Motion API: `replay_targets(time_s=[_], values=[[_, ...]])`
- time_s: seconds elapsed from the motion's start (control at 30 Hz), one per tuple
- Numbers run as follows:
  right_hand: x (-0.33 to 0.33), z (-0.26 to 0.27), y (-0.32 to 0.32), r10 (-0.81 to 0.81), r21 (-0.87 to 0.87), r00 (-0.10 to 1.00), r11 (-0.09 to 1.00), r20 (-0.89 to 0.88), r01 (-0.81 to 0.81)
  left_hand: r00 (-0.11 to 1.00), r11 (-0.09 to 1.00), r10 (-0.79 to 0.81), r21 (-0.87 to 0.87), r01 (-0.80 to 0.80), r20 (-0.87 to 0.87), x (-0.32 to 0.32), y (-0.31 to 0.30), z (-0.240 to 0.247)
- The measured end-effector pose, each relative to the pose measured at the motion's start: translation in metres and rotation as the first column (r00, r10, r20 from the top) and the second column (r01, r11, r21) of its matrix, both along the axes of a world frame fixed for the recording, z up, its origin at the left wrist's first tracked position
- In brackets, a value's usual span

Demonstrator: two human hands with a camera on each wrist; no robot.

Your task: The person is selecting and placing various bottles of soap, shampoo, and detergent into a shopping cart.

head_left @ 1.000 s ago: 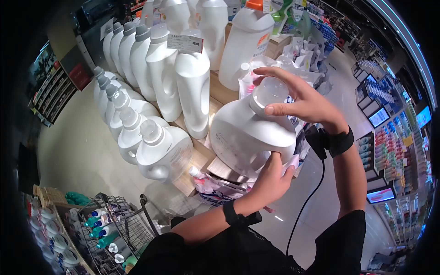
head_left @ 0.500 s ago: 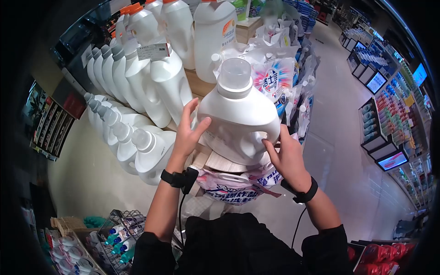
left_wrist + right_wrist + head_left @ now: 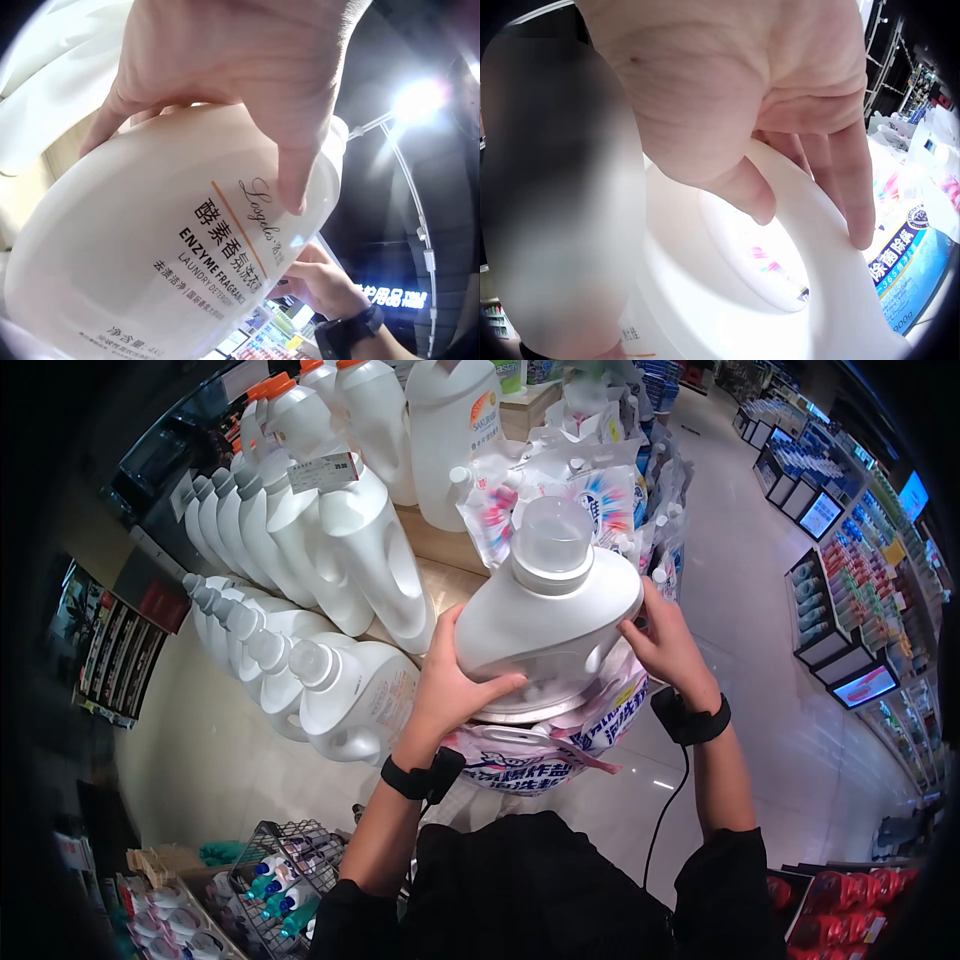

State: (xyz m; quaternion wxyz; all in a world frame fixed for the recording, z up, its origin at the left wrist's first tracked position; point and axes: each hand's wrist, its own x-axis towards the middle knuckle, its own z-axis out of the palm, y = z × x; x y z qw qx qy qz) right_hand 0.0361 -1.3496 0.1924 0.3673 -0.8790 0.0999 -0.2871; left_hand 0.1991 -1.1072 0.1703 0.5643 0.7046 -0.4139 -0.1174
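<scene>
A large white laundry detergent bottle with a clear cap stands between my two hands at the display's near corner. My left hand grips its left side, thumb across the front and fingers round the edge. In the left wrist view the printed front reads "Enzyme Fragrance Laundry Detergent". On the other side, my right hand holds the moulded handle, the thumb at the handle opening and the fingers over the outer side. A pink and white printed pouch lies just below the bottle.
Similar white bottles line the display's left side, with taller ones behind carrying a price tag. Detergent pouches fill the back right. A wire cart with bottles stands lower left; stocked shelves run along the right.
My left hand, at the handle at first, now grips the bottle's left side; my right hand has gone from the cap to the handle. The bottle has since shifted right and turned slightly.
</scene>
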Motion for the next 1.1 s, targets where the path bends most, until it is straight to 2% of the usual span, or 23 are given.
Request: replay_targets(time_s=[0.03,0.07,0.17,0.2,0.43,0.57,0.67,0.77,0.9,0.97,1.0,1.1], values=[[0.0,-0.003,-0.003,0.005,-0.018,0.998,1.0,0.061,-0.003,1.0,1.0,-0.007,0.02,0.008,-0.03,-0.006,-0.001,0.0],[-0.004,-0.004,-0.005,-0.017,0.085,0.999,0.996,-0.027,0.019,1.0,1.0,0.007,0.029,-0.006,-0.017,-0.008,-0.002,-0.004],[-0.003,-0.011,-0.013,-0.012,0.017,1.0,1.0,0.023,0.011,1.0,1.0,0.01,-0.019,-0.01,-0.016,-0.012,-0.004,-0.007],[-0.004,-0.007,-0.012,-0.009,0.082,1.0,0.997,0.01,0.008,1.0,1.0,0.001,-0.001,-0.001,0.005,-0.013,-0.005,-0.003],[-0.01,-0.013,-0.017,-0.051,0.172,0.998,0.984,-0.03,0.056,0.998,1.0,0.03,0.006,-0.03,0.055,-0.022,-0.011,-0.013],[-0.01,-0.01,-0.016,-0.079,0.183,0.996,0.979,-0.045,0.086,0.996,0.998,0.041,-0.042,-0.037,0.078,-0.029,-0.011,-0.02],[-0.002,-0.005,-0.03,-0.048,0.184,0.998,0.981,-0.051,0.056,0.997,0.996,0.069,-0.05,-0.067,0.045,-0.039,-0.013,-0.02],[0.006,0.001,-0.044,0.009,0.136,0.993,0.991,-0.116,0.007,0.985,0.988,0.15,-0.038,-0.147,0.086,-0.044,-0.015,-0.021],[0.007,-0.008,-0.039,0.074,0.155,0.993,0.986,-0.089,-0.059,0.982,0.987,0.161,-0.014,-0.161,0.102,-0.048,-0.003,-0.024],[0.001,-0.004,-0.028,-0.031,0.208,0.988,0.976,-0.152,0.063,0.972,0.98,0.196,0.002,-0.197,0.128,-0.053,0.008,-0.029],[0.002,-0.012,-0.035,-0.015,0.166,0.99,0.985,-0.144,0.039,0.967,0.976,0.217,0.007,-0.22,0.137,-0.055,0.015,-0.034],[-0.004,-0.018,-0.027,-0.015,0.228,0.992,0.973,-0.125,0.043,0.958,0.967,0.252,-0.005,-0.254,0.136,-0.067,0.039,-0.049]])
